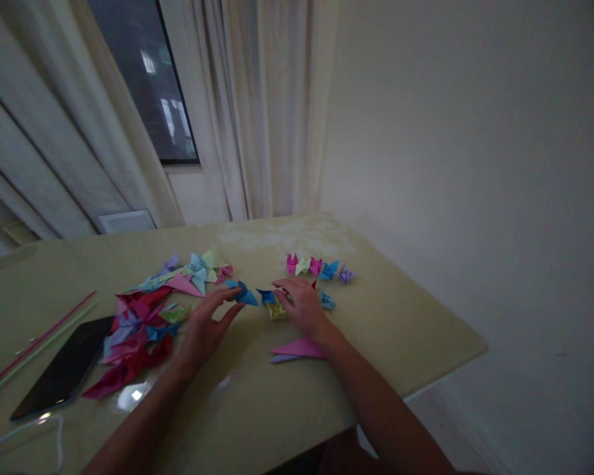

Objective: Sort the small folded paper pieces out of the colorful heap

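My left hand [205, 326] lies flat on the table with its fingers spread, the fingertips touching a folded blue paper piece [243, 293]. My right hand [301, 305] rests palm down with fingers stretched out over a small blue piece [266, 296] and a yellow-green piece [276, 309]. Neither hand grips anything. A row of folded paper flowers [319, 267] in pink, pale green, blue and purple lies just beyond my right hand. A flat pink folded sheet [301, 348] lies under my right wrist.
A pile of coloured folded papers [143, 323] covers the table [257, 396] on the left. A dark phone [62, 376], thin pink and green straws [39, 343] and a white cable [54, 429] lie at far left. Curtains, window and wall stand behind.
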